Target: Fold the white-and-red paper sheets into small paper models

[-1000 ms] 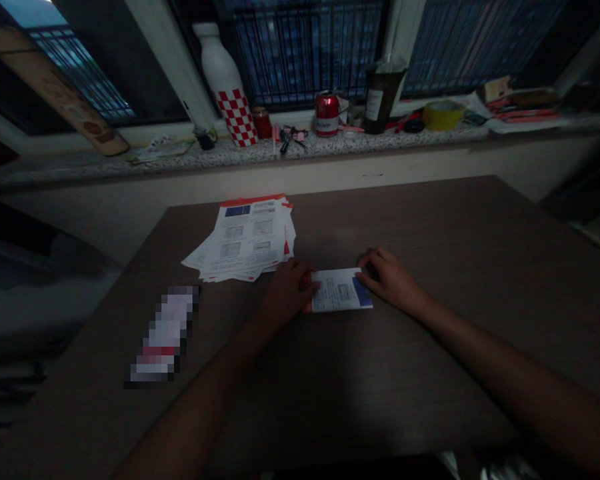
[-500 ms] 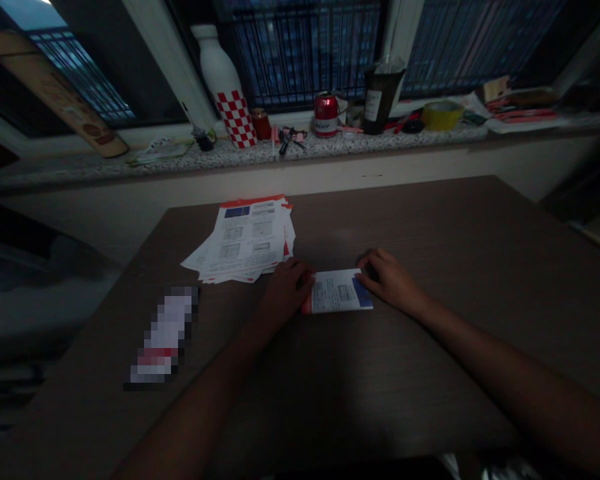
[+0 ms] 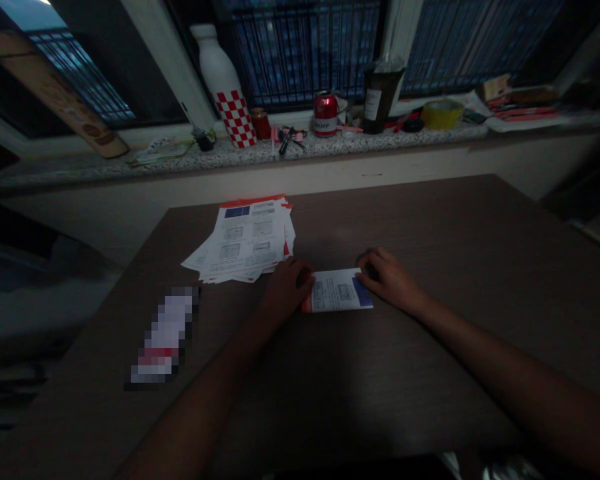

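A folded printed sheet of paper (image 3: 337,291), white with an orange strip at its left end and a blue patch at its right, lies on the brown table (image 3: 430,400). My left hand (image 3: 291,283) is closed on its left end, thumb and fingers pinching the edge. At the opposite end, my right hand (image 3: 387,279) pinches the upper right corner between thumb and curled fingers. Just beyond my left hand rests a fanned stack of printed sheets (image 3: 250,240) with orange edges.
A pixelated phone-shaped object (image 3: 163,337) lies at the table's left. On the granite windowsill behind stand a white bottle with red checks (image 3: 230,93), a red can (image 3: 325,115), a dark cup (image 3: 379,97) and a yellow tape roll (image 3: 441,115). A long tan box (image 3: 55,93) leans at left.
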Demonstrator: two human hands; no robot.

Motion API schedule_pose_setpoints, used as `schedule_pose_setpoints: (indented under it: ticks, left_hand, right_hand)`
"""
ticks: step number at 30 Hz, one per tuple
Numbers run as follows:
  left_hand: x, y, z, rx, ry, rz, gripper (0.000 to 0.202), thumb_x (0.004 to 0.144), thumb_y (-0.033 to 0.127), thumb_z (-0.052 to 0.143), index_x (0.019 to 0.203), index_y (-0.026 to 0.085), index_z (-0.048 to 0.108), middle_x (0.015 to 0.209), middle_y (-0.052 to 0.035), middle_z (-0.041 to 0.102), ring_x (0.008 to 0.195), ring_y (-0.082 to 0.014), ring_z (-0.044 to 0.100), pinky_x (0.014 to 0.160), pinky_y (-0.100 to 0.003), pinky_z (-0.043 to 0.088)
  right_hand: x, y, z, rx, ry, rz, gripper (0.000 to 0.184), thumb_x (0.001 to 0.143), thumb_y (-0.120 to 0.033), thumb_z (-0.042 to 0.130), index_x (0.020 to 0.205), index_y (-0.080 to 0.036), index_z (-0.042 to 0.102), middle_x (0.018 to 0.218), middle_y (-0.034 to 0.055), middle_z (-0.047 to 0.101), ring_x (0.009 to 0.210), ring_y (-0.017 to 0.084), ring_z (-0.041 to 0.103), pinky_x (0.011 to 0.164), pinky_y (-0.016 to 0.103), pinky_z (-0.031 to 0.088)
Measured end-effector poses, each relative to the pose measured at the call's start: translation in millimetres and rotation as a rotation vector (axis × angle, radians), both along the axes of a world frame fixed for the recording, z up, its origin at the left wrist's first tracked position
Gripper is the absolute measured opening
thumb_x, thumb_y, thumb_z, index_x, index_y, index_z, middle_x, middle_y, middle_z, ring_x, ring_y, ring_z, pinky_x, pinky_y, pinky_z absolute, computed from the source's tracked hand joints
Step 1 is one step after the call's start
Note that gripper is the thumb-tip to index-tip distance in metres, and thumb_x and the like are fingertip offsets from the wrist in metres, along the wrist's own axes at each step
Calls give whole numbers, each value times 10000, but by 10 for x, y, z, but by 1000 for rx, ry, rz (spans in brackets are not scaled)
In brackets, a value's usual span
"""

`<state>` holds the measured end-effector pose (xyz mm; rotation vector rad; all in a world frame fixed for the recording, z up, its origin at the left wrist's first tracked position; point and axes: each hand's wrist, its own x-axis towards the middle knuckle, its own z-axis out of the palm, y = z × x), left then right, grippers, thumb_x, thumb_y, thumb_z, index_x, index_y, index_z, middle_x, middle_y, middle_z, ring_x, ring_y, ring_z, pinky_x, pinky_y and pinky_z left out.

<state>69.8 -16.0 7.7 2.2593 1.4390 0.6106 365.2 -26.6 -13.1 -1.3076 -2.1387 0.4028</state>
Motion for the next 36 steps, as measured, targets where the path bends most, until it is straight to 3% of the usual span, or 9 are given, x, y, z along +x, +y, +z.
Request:
schedule_pose_setpoints:
  ticks: [16,29,36]
  left_hand:
    - [-6,16,-76,1,-16,38,94,965,215,675,1057,195,674,1139,-77,598,1094,-259,616,1020,-435,513]
    - [-4,25,-92,-3,-8,70,123,954,239,690,1071,203,699,1234,-101,547,1240,-306,566,1149,-505,449]
    - [-14,-10,-71,-2,-13,51,165,977,241,664,1142,230,670,1247,-88,556,1234,-293,567,1138,-514,454]
  right_hand:
    - [17,27,-51,-8,-3,-1,116,998,-309,651,1075,-223,655,1090,108,647,1065,296,649,960,450,530]
    - [12,10,-25,-11,-23,5,116,1007,-303,651,1088,-220,649,1105,114,653,1064,300,646,965,461,524]
    - [-5,-21,0,6,-67,24,190,1030,-293,633,1207,-233,666,1176,121,653,1116,306,647,977,469,537]
